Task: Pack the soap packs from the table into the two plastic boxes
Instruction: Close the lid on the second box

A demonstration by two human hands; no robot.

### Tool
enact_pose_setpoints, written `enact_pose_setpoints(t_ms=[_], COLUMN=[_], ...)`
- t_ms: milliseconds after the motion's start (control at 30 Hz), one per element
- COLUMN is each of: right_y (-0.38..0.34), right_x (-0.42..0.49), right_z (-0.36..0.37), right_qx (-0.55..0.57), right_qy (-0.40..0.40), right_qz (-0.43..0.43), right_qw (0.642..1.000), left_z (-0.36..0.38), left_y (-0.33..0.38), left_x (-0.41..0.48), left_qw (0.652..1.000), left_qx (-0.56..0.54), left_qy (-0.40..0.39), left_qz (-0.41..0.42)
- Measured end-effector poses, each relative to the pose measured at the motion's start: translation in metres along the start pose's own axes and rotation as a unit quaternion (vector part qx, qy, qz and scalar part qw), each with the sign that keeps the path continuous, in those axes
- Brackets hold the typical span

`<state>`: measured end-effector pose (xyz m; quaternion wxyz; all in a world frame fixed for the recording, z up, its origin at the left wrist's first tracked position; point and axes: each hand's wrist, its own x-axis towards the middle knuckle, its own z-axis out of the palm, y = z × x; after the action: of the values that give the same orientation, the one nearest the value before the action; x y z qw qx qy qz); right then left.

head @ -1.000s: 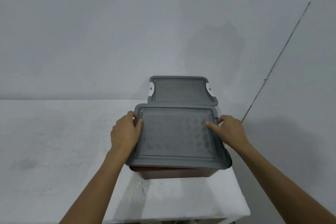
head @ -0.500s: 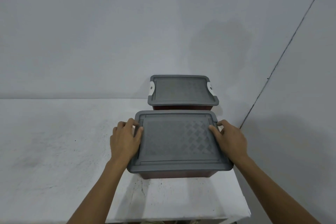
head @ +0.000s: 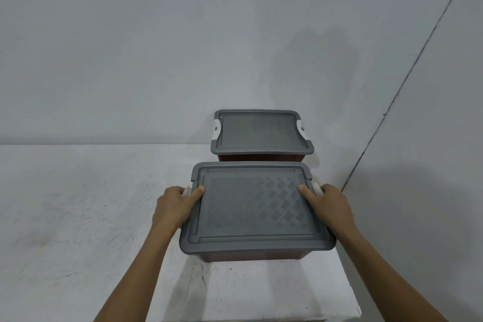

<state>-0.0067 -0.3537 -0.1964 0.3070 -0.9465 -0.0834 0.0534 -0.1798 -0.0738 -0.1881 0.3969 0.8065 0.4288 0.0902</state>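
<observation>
Fingers of my left hand (head: 175, 208) and right hand (head: 333, 208) curl round the side clips (head: 187, 191) of the near box (head: 251, 256), thumbs on its lid (head: 256, 206), far box (head: 261, 131) closed behind it on the table (head: 78, 217); I'd best snap both clips up together, pressing evenly.

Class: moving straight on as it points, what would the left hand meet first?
Probably the far box, near its front left corner; depth is unclear. The left hand grips the near box.

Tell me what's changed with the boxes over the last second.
The near lid, crooked before, now lies flat on its box. The left hand and right hand shifted outward and grip the white side latches, thumbs on the lid. The far box stayed shut.
</observation>
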Motion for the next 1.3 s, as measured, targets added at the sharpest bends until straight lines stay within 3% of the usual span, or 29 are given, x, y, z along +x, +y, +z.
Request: enact_pose_setpoints(t_ms=[200, 467, 633, 733, 833, 900, 1300], right_y=[-0.006, -0.003, -0.001, 0.000, 0.000, 0.000, 0.004], right_x=[-0.011, -0.010, -0.007, -0.007, -0.006, -0.006, 0.000], right_z=[-0.003, 0.000, 0.001, 0.001, 0.002, 0.002, -0.001], right_qx=[-0.057, 0.059, 0.103, 0.106, 0.120, 0.123, 0.107], right_qy=[0.076, 0.070, 0.044, 0.040, 0.033, 0.028, 0.022], right_qz=[-0.051, -0.074, -0.082, -0.087, -0.084, -0.083, -0.092], right_qw=[0.994, 0.993, 0.990, 0.990, 0.989, 0.989, 0.990], left_z=[-0.001, -0.003, -0.002, -0.005, -0.014, -0.020, -0.016], left_y=[0.006, 0.014, 0.010, 0.005, -0.004, -0.006, -0.004], left_x=[-0.005, -0.018, -0.019, -0.019, -0.019, -0.020, -0.007], left_qw=[0.993, 0.986, 0.993, 0.996, 0.975, 0.962, 0.972], left_qx=[0.106, 0.136, 0.071, -0.066, -0.219, -0.264, -0.217], left_qy=[0.050, 0.080, 0.065, 0.028, -0.031, -0.073, -0.080], left_qz=[0.021, 0.054, 0.066, 0.048, 0.009, -0.007, 0.044])
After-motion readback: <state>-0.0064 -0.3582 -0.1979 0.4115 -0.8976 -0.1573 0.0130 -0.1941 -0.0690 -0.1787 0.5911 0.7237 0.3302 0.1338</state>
